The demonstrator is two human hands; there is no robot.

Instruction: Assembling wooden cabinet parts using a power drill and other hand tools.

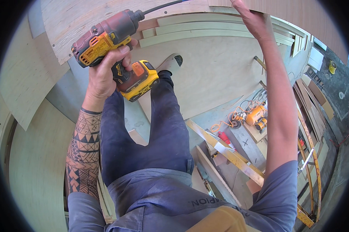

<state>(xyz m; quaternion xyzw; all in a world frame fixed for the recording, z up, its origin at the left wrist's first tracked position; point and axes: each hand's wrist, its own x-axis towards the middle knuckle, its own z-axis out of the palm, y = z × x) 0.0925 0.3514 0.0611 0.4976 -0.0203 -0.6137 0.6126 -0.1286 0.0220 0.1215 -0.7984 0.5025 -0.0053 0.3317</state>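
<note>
A yellow and black cordless impact driver, dusted reddish, is held in my left hand, whose fingers wrap round its grip. Its yellow battery hangs below the hand. From the chuck a long dark bit runs to the upper edge of the view, in front of a pale plywood panel. My right arm stretches up, and the right hand is beside a wood-grain board at the top. The right fingertips are cut off by the view's edge, so their grip is hidden.
Stacked pale boards lie beyond my feet, by a large plywood sheet. To the right are an orange compressor with a coiled hose, a long yellow level-like bar and yellow metal rails. Plywood sheets stand at left.
</note>
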